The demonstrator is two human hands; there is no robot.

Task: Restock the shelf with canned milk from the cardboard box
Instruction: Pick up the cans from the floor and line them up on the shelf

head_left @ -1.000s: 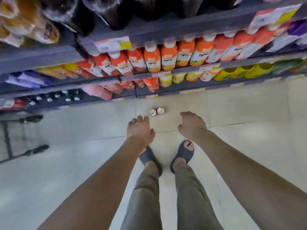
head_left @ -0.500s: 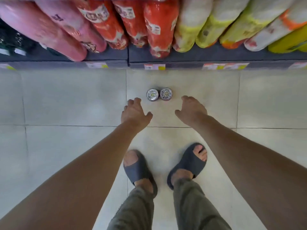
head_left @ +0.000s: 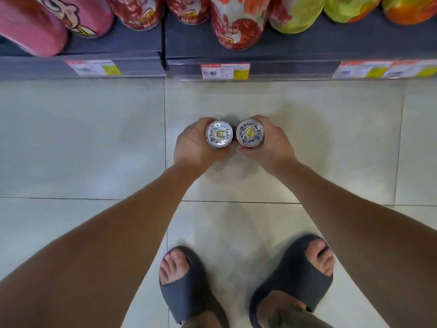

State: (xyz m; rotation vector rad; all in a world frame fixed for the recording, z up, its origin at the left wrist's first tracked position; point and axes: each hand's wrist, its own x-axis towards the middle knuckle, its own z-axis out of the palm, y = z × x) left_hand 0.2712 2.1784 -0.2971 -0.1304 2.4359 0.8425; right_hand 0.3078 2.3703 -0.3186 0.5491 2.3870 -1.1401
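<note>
Gripping the left can (head_left: 219, 133), the left hand (head_left: 191, 149) sat before the shelf (head_left: 283, 54). The right hand (head_left: 275, 147) gripped the right can (head_left: 250, 133).

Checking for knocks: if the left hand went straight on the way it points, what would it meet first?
The left hand grips a can; beyond that, bare floor, then likely the shelf lip, though depth is unclear.

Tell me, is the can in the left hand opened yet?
Shut. The can in the left hand has its pull tab flat on an unbroken lid.
</note>
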